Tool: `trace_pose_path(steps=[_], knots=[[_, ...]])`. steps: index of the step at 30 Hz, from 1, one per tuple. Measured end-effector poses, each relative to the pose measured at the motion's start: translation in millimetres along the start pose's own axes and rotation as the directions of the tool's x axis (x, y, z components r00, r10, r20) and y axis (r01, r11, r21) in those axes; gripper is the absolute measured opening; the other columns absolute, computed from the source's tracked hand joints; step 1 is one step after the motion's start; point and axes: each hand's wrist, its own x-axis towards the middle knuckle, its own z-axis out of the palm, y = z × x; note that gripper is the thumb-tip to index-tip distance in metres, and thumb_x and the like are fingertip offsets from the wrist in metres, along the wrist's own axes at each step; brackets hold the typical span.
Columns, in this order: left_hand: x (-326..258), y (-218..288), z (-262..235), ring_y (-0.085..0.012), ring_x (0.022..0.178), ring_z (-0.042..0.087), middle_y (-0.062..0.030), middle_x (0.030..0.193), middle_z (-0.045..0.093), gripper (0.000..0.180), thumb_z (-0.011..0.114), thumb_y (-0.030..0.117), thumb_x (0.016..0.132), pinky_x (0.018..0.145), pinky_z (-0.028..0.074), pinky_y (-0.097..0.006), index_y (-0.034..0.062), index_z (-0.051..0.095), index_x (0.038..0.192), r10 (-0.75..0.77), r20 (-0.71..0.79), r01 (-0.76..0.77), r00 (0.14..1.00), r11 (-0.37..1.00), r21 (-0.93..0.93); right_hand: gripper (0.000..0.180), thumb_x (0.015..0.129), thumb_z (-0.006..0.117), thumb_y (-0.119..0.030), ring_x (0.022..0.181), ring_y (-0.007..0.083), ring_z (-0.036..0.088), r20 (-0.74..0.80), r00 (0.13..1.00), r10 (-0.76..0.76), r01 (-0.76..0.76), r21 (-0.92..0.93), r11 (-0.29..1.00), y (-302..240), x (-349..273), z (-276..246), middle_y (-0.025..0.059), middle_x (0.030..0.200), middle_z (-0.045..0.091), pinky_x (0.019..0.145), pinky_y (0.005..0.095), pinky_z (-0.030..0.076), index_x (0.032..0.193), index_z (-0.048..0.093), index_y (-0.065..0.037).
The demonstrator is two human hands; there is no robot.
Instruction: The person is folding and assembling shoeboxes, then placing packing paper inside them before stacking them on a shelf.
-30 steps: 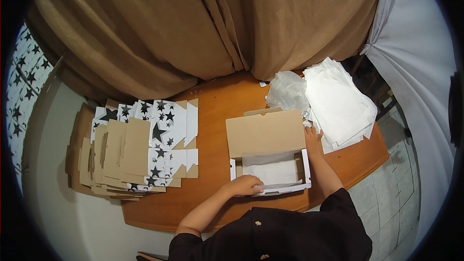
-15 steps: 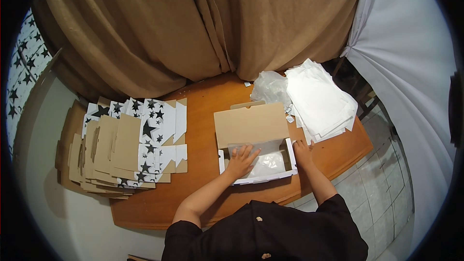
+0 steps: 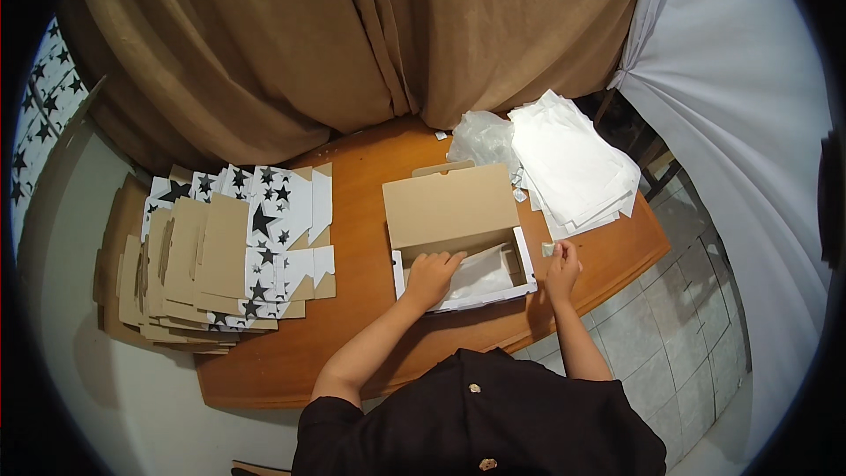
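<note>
An open box [image 3: 451, 211], brown inside with a white outside, stands on the table with its lid raised at the back. Thin white paper [image 3: 480, 275] lies folded inside it, covering most of what is beneath. My left hand [image 3: 430, 278] reaches into the box's left part, its fingers bent and closed on the paper's left end. Just beyond the box's right wall, my right hand [image 3: 562, 273] is raised with thumb and fingers pinched together. Between them is a small pale piece [image 3: 548, 249], like a sticker.
Flattened boxes [image 3: 220, 251] with black stars are stacked at the table's left. White paper sheets [image 3: 573, 163] lie in a pile at the back right, beside crumpled clear plastic [image 3: 483, 137]. Small pale pieces [image 3: 519, 196] lie near the box. A brown curtain [image 3: 370, 35] hangs behind the wooden table [image 3: 352, 335].
The paper now lies over the clear plastic seen in the box earlier. My left hand's spread fingers have drawn together. My right hand has left the box's side and pinches the small pale piece.
</note>
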Motion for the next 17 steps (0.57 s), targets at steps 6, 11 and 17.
trace_pose_path(steps=[6,11,17], knots=[[3.2,-9.2,1.4,-0.0253,0.076,0.055,-0.0074,0.081,0.055,0.039,0.054,0.003,0.073,0.063,0.041,-0.039,0.0093,0.056,0.111,-0.071,-0.032,0.07,0.997,0.997,-0.026,0.019,0.084,0.049,-0.01,0.088,0.0227,0.054,0.227,0.92,-0.32,0.326,0.008,0.945,-39.3,-10.5,15.6,0.0065,0.085,0.06,0.089,0.0408,0.026,0.1,0.059,-0.009],[8.6,-43.6,10.4,-0.0258,0.081,0.057,-0.0059,0.086,0.058,0.039,0.064,0.006,0.069,0.065,0.042,-0.039,0.0102,0.057,0.106,-0.049,0.065,0.051,0.997,0.998,-0.027,0.039,0.077,0.061,-0.02,0.107,0.0223,0.048,0.5,0.727,-0.471,0.594,-0.114,0.796,-89.5,-7.6,42.9,0.0069,0.107,0.055,0.097,0.0507,0.016,0.114,0.055,-0.011],[17.4,-26.9,1.1,-0.0257,0.087,0.058,-0.0066,0.091,0.059,0.055,0.07,0.012,0.068,0.076,0.042,-0.043,0.0155,0.047,0.117,-0.096,0.188,0.09,0.977,0.995,0.041,0.085,0.062,0.076,-0.04,0.124,0.0215,0.033,0.656,0.59,-0.471,0.793,-0.362,0.489,-74.8,1.8,85.6,0.0071,0.128,0.042,0.1,0.0568,0.013,0.134,0.037,-0.015]])
